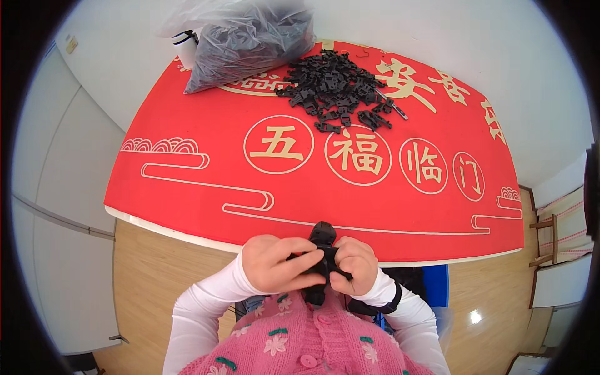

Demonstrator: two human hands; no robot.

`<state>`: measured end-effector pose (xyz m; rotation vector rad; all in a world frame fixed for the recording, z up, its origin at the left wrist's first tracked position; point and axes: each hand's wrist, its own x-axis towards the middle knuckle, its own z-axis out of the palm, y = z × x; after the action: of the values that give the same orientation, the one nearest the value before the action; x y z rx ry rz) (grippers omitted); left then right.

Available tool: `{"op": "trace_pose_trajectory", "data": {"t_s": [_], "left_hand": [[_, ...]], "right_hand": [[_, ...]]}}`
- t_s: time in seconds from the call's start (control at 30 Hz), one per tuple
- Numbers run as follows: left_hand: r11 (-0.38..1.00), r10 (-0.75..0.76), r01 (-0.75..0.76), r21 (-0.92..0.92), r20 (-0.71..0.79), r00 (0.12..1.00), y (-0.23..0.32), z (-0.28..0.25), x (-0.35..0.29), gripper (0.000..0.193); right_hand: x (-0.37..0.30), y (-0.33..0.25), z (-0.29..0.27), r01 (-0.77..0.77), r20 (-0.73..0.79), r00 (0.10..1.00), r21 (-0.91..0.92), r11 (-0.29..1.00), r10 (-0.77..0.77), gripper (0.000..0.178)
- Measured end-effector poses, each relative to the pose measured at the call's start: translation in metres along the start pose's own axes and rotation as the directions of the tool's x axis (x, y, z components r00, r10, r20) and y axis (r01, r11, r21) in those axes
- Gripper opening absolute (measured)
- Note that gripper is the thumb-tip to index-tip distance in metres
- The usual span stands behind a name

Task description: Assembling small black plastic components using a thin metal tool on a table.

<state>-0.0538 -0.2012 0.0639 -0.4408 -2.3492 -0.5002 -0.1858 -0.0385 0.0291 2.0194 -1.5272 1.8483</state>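
Both my hands meet at the near edge of the table, close to my body, around a dark black object [322, 235] whose kind I cannot make out. My left hand [274, 264] has its fingers closed on the object's left side. On its other side, my right hand [356, 265] pinches it with curled fingers and thumb. The object's upper end sticks out above my fingers and a lower end shows below them; its middle is mostly covered. Farther back lies a heap of small black plastic parts [334, 87].
A red table cover [187, 219] with gold and white patterns spreads ahead. A clear plastic bag [256, 47] full of dark items and a white cylindrical container [185, 50] stand at the back left. A slim silver tool [397, 110] lies beside the heap. Something blue [437, 281] is below the table's edge.
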Motion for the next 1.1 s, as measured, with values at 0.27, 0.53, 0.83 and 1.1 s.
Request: {"op": "trace_pose_trajectory", "data": {"t_s": [0.27,0.53,0.83,1.1], "left_hand": [[0.998,-0.035,0.036,-0.047,0.023,0.999,0.0,0.006,0.018,0.039],[0.976,-0.115,0.131,-0.176,0.098,0.988,-0.008,-0.005,0.023,0.035],[0.912,-0.15,0.196,-0.361,0.153,0.977,-0.017,-0.014,0.016,0.032],[0.832,-0.186,0.24,-0.501,0.157,0.97,-0.022,-0.006,0.013,0.032]], "right_hand": [[-0.003,-0.005,0.007,-0.256,-0.029,0.965,0.122,0.959,0.261,0.017],[-0.005,-0.006,0.001,-0.381,-0.046,0.908,0.315,0.869,0.415,0.015],[-0.009,-0.007,-0.001,-0.391,-0.05,0.895,0.394,0.832,0.444,0.02],[-0.011,-0.009,0.0,-0.435,-0.05,0.855,0.472,0.767,0.516,0.027]]}}
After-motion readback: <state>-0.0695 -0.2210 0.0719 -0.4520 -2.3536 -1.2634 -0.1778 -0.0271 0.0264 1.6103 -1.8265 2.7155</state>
